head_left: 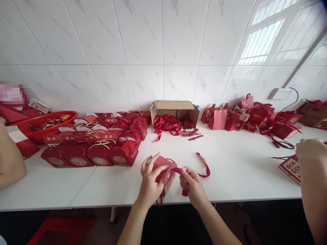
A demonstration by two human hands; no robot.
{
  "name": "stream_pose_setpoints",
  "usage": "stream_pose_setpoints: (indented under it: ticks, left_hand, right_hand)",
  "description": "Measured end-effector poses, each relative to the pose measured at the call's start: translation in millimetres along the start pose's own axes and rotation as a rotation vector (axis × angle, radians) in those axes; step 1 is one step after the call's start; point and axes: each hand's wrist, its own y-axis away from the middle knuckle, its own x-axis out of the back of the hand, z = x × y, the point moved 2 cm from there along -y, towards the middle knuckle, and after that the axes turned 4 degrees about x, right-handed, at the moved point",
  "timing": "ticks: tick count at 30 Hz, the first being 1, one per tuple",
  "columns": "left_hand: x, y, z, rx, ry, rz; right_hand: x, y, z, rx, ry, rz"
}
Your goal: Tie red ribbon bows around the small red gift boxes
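Near the table's front edge, a small red gift box (161,169) with printed characters sits tilted under my left hand (151,177). The fingers of that hand wrap over its top and side, gripping it. My right hand (192,185) pinches a red ribbon (176,169) that runs from the top of the box. One ribbon end hangs below the right fingers. Another red ribbon length (205,169) curls on the table just beyond the right hand. A thin red cord loop (159,201) shows below the box. My left palm hides part of the box.
Rows of red gift boxes (99,154) with cords stand left. A cardboard box (176,104) of red ribbons (166,123) stands against the wall. Red bags (218,119) are back right. A red basin (38,127) is far left. Co-workers' arms (310,180) reach in at both sides.
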Motion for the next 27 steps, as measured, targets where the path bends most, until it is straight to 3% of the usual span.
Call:
stream_pose_setpoints:
  ticks: [5,8,11,13,15,17,20,23,27]
  left_hand:
    - [-3.1,-3,0,0.019,0.017,0.029]
    - [3.5,1,3,0.096,0.073,0.221]
    - [17.3,19,19,0.197,0.194,0.423]
    - [25.1,35,39,0.132,0.299,0.409]
    - [28.9,47,58,0.089,0.428,0.296]
    - [28.6,55,69,0.207,0.511,0.17]
    - [25.4,59,73,0.397,0.63,0.049]
    - [23.4,65,72,0.427,0.752,0.002]
    - [18.6,82,71,0.444,0.803,0.042]
  right_hand:
    - [0,1,-1,-0.007,-0.074,0.069]
    - [-2,5,-3,0.001,-0.08,0.105]
    - [-6,13,-6,0.021,-0.107,0.133]
    - [-11,20,-9,0.029,-0.16,0.135]
    - [-17,29,-12,0.011,-0.216,0.105]
    - [-24,40,-13,-0.02,-0.261,0.045]
    - [-31,58,-11,-0.058,-0.295,-0.064]
    - [-30,77,-1,-0.071,-0.266,-0.123]
    - [-22,96,14,-0.02,-0.144,-0.044]
